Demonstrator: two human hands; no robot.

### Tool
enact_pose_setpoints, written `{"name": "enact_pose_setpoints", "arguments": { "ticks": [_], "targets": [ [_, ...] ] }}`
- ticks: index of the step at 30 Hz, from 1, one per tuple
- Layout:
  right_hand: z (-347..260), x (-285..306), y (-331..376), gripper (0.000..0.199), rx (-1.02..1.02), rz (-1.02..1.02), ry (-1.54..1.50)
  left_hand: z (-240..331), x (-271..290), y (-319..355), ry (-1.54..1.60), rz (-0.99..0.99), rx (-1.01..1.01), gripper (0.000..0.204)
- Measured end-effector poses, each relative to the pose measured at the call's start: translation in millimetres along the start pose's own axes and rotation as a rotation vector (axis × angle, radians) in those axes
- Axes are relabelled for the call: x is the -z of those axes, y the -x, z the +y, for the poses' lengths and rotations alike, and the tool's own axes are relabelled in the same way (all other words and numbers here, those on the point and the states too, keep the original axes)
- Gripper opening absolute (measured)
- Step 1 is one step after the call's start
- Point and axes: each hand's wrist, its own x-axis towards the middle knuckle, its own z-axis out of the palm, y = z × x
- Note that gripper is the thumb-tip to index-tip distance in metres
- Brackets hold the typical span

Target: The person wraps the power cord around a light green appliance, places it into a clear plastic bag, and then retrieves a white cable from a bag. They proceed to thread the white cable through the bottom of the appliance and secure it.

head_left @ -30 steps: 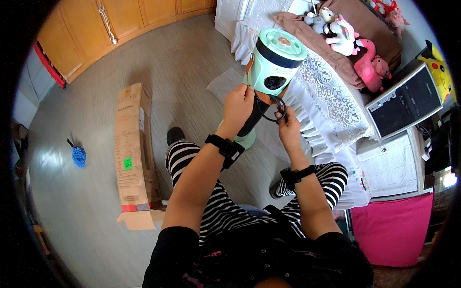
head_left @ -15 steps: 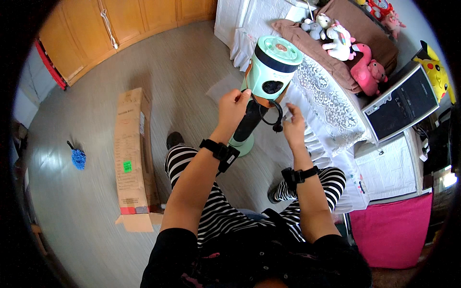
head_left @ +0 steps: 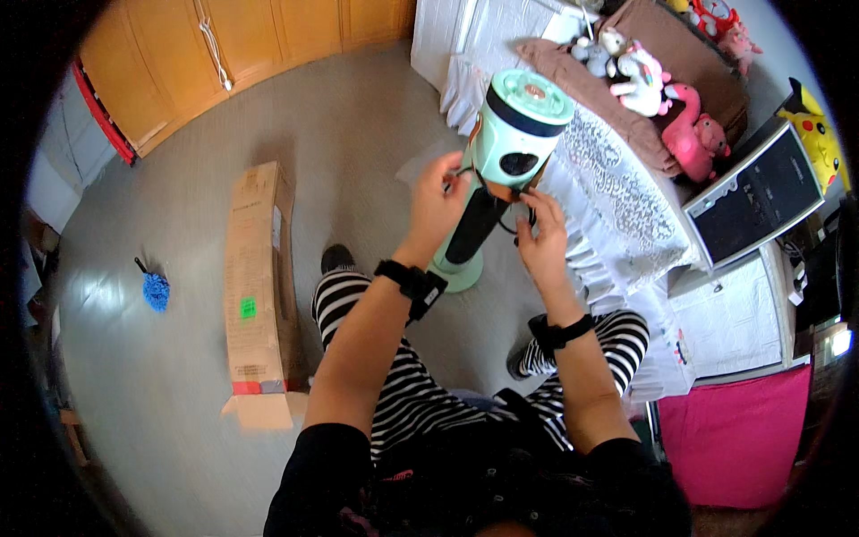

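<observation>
The mint-green pedestal appliance (head_left: 480, 217) is stood upright on the floor (head_left: 183, 376) beside the white lace cover's (head_left: 617, 192) edge, just ahead of the half-curled left hand (head_left: 437, 208) and part-open right hand (head_left: 545, 246), about equally near; whether its black cord (head_left: 506, 229) is gripped cannot be told.

Grey floor (head_left: 192, 206), soft sheen toward left of frame. Upper left: row of orange-brown wooden cupboard doors (head_left: 246, 40) along the floor's edge. Pale wall (head_left: 58, 183) at far left. Right of centre: furniture under white lace cloth (head_left: 617, 192), frilled side. Further right, white panelled cabinet (head_left: 729, 313). Bright light patch (head_left: 841, 342), right rim.
</observation>
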Motion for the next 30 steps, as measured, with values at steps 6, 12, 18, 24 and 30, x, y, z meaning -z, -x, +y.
{"name": "enact_pose_setpoints", "arguments": {
  "ticks": [6, 12, 18, 24, 30],
  "targets": [
    [18, 35, 6, 0.026, -0.069, -0.262, -0.074, -1, 38, -3, -0.019, 0.054, 0.201, 0.019],
    [49, 83, 7, 0.027, -0.220, -0.680, 0.040, -6, 63, 1, -0.111, 0.027, 0.267, 0.019],
    [93, 93, 18, 0.032, -0.410, -0.885, 0.084, -5, 57, 0, -0.091, -0.008, 0.376, 0.019],
    [102, 100, 21, 0.032, -0.464, -0.884, 0.027, 4, 38, -3, -0.050, -0.049, 0.462, 0.018],
    [135, 104, 31, 0.035, -0.497, -0.885, 0.246, -4, 23, -2, -0.107, -0.105, 0.425, 0.020]
  ]
}}
